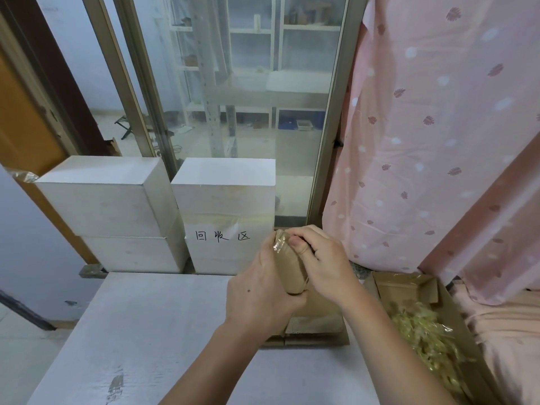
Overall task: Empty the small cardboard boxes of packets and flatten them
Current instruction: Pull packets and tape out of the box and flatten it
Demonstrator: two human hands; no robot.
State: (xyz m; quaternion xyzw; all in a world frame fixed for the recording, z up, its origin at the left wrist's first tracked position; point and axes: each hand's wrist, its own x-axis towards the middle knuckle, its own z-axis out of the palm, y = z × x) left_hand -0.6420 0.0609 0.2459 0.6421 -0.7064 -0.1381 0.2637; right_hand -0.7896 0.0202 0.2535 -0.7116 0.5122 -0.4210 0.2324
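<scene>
I hold a small brown cardboard box [287, 268] upright above the white table [152, 331], with both hands round it. My left hand [260, 290] grips its left side and bottom. My right hand [321, 258] grips its right side, thumb and fingers pinching the clear tape at its top end. Flattened brown cardboard [317, 325] lies on the table right under my hands. A large open carton [409, 287] at the right holds a heap of clear packets [423, 337].
White boxes [117, 211] are stacked at the table's far edge, and another white box [225, 217] carries handwritten characters. Behind them is a glass sliding door. A pink patterned curtain [438, 141] hangs at the right, over a pink surface.
</scene>
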